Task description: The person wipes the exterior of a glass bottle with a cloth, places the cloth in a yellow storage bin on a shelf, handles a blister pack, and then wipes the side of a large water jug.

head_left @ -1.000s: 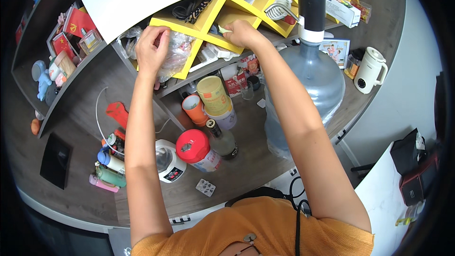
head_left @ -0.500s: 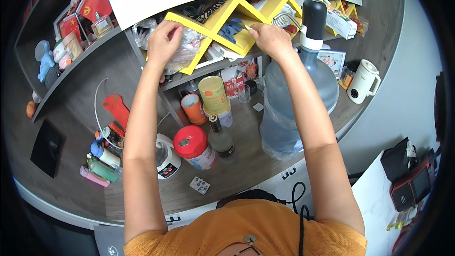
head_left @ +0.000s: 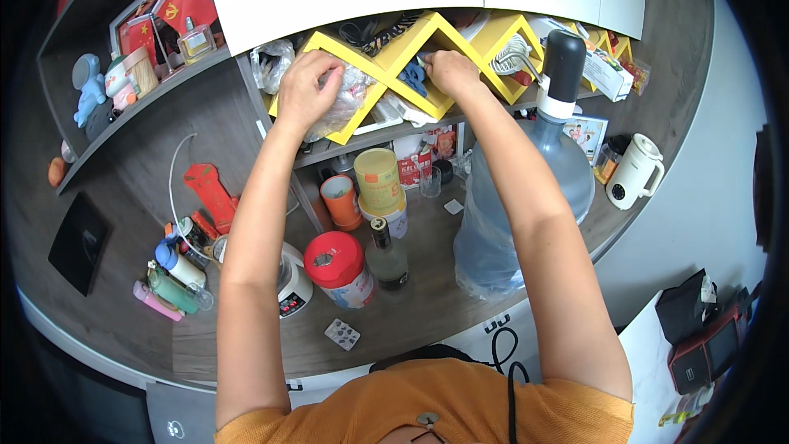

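Note:
A yellow zigzag rack (head_left: pixel 353 131) sits on a shelf under white cabinet doors. My left hand (head_left: pixel 308 92) lies over its left part, fingers curled in, beside crumpled clear plastic bags (head_left: pixel 349 103). What those fingers hold, if anything, is hidden. My right hand (head_left: pixel 452 76) reaches into the middle diamond-shaped compartment with its fingers closed together. Just left of the fingertips lies a bunched blue item (head_left: pixel 412 77), its kind unclear. Whatever is between the right fingers is too small to make out. Further right, a wire whisk (head_left: pixel 511 56) lies in another compartment.
Below my right forearm stands a large water bottle (head_left: pixel 485 222) with a black-topped pump (head_left: pixel 564 66). On the counter are a red-lidded can (head_left: pixel 335 261), a glass bottle (head_left: pixel 386 261), a yellow canister (head_left: pixel 380 181), a blister pack (head_left: pixel 342 334) and a white kettle (head_left: pixel 634 171).
The rack and counter sit lower in the view. My right hand has gone further into the middle compartment, closer to the blue item. My left hand stays by the plastic bags.

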### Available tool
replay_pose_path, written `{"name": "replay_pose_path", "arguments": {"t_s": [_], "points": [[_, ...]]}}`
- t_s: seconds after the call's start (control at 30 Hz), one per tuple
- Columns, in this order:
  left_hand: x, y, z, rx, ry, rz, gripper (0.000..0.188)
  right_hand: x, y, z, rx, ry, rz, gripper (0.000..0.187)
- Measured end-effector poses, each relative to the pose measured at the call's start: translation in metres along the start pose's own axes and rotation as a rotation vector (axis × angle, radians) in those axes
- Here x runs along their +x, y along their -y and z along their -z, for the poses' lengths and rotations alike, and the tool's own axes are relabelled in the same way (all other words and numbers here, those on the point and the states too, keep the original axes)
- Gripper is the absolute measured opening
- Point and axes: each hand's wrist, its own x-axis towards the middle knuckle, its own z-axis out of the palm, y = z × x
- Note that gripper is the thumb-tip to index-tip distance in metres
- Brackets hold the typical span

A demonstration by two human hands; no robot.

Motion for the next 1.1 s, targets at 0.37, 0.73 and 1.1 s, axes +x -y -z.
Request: {"name": "replay_pose_path", "arguments": {"t_s": [0.37, 0.73, 1.1], "points": [[-0.002, -0.005, 0.000, 0.000, 0.004, 0.054, 0.013, -0.009, 0.005, 0.020, -0.259, 0.243, 0.089, 0.026], [-0.003, -0.004, -0.003, -0.033, -0.053, 0.051, 0.013, -0.074, -0.011, 0.028, -0.334, 0.069, 0.158, 0.020], [-0.004, -0.006, -0.001, -0.066, -0.040, 0.034, 0.013, -0.053, -0.015, 0.000, -0.498, -0.081, 0.120, 0.024]]}}
